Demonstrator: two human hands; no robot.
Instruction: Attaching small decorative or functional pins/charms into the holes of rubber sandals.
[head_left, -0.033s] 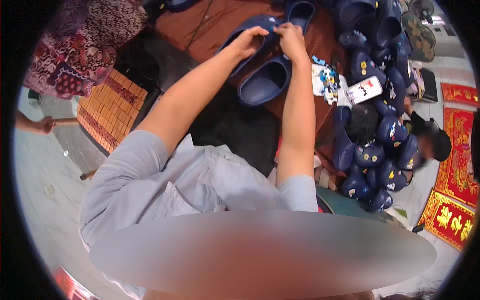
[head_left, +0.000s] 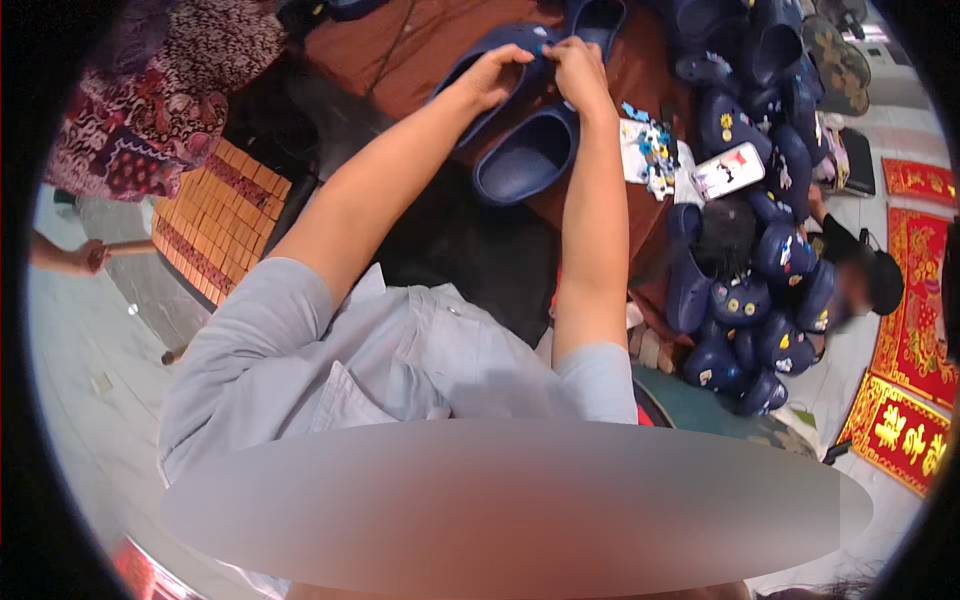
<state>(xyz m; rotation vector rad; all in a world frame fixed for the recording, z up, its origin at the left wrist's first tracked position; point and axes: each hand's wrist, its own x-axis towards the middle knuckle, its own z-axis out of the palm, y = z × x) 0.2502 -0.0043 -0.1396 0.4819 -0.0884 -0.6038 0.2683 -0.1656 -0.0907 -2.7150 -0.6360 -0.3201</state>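
A dark blue clog (head_left: 503, 42) lies tilted under my hands at the far middle of the table. My left hand (head_left: 492, 80) is closed round its side, the thumb pointing toward the toe. At the toe, my right hand (head_left: 580, 75) pinches a small teal shoe charm (head_left: 545, 49); the fingers partly cover it. A white charm is fixed close by on the same toe. Nearer to me, a second blue clog (head_left: 527, 160) lies with its opening up, beside my right forearm. Another blue clog (head_left: 598, 22) is just beyond my right hand.
Loose colourful charms (head_left: 657, 155) lie on white paper right of my forearm, beside a white card (head_left: 728, 172). Many decorated blue clogs (head_left: 740, 300) are heaped along the right. A person in a black cap (head_left: 885, 283) is beyond them. At left stands a chair with a wooden-tile mat (head_left: 225, 220).
The whole view has shifted very slightly. Both hands keep their places on the clog, and the right fingers stay pinched at its toe.
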